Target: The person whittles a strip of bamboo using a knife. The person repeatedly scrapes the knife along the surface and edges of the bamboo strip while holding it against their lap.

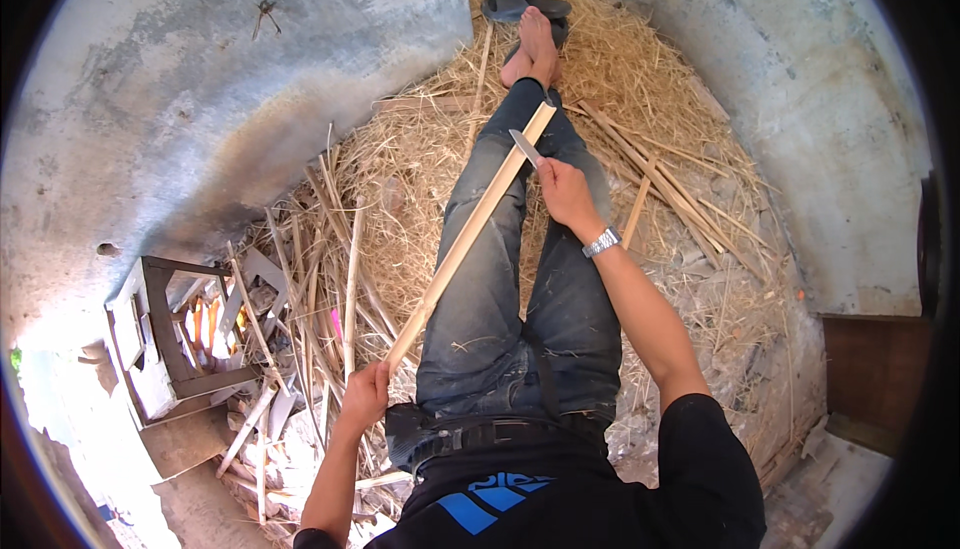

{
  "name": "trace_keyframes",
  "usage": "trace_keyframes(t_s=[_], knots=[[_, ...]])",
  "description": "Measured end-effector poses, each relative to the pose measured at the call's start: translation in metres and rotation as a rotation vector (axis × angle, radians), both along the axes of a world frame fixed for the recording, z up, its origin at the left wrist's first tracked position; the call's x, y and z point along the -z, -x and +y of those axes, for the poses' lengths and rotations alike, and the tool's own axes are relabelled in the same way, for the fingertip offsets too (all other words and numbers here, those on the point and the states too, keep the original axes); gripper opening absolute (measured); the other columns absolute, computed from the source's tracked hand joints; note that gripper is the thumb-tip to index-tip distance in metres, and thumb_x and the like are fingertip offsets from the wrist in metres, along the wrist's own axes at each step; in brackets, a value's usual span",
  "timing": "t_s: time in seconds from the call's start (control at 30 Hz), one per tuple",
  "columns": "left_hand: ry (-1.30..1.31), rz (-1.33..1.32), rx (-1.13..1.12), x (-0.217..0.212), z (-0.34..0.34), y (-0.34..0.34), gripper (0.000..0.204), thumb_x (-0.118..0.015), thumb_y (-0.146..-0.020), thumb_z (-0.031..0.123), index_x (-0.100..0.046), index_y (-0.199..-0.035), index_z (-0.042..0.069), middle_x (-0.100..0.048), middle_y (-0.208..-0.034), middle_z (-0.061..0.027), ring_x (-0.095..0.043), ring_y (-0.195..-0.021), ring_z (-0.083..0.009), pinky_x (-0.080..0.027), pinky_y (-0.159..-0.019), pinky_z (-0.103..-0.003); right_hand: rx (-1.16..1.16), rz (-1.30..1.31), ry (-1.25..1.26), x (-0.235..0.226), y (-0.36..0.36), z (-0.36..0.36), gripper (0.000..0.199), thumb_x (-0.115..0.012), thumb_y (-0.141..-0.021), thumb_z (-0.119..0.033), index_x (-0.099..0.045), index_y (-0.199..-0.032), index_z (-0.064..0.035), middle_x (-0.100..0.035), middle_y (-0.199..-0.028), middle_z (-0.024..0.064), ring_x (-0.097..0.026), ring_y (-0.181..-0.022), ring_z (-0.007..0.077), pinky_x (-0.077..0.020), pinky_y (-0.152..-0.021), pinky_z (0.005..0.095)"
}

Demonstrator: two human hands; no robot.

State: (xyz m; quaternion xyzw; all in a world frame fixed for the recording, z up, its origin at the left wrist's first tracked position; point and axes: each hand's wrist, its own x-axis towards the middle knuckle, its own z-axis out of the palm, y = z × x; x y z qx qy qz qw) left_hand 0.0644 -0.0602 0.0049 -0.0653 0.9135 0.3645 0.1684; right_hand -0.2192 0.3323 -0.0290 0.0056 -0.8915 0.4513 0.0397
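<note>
Far left: dark-edged box frame (187, 386), tilted, beside loose sticks (351, 284) lying over straw and scraps. Left hand (367, 396): fingers closed, pinching the near end of a split bamboo strip (470, 234). Strip runs diagonally across the seated person's trousers (478, 324), far end above the shins. Sandals (525, 6) lie at the bare feet. Knife (525, 148): blade across strip near its far end; edge contact cannot be told. Right hand (567, 196): fist wrapped around knife handle, wristwatch (601, 242) behind. Right: long slats (660, 189) on straw (650, 79).
</note>
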Motion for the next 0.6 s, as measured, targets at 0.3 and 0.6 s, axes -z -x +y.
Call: trace_keyframes(t_s=[0.3, 0.6], knots=[[-0.027, 0.026, 0.031, 0.009, 0.023, 0.029, 0.042, -0.047, -0.111, 0.027, -0.059, -0.083, -0.001, -0.057, -0.065, -0.0275, -0.059, -0.064, -0.0504, -0.047, -0.063, -0.054, -0.134, -0.096, -0.001, 0.002, -0.032, -0.04, 0.05, -0.048, -0.11, -0.033, -0.063, -0.083, 0.0049, -0.064, -0.077, 0.0296, -0.062, -0.077, 0.0512, -0.0482, -0.07, 0.0556], [-0.09, -0.006, 0.008, 0.015, 0.05, 0.055, 0.046, -0.046, -0.111, 0.031, -0.06, -0.084, -0.003, -0.059, -0.069, -0.0284, -0.061, -0.069, -0.0501, -0.047, -0.065, -0.053, -0.156, -0.111, 0.045, 0.004, -0.063, -0.045, 0.051, -0.048, -0.11, -0.033, -0.061, -0.08, 0.0058, -0.062, -0.075, 0.0302, -0.062, -0.073, 0.0502, -0.0465, -0.067, 0.0539]])
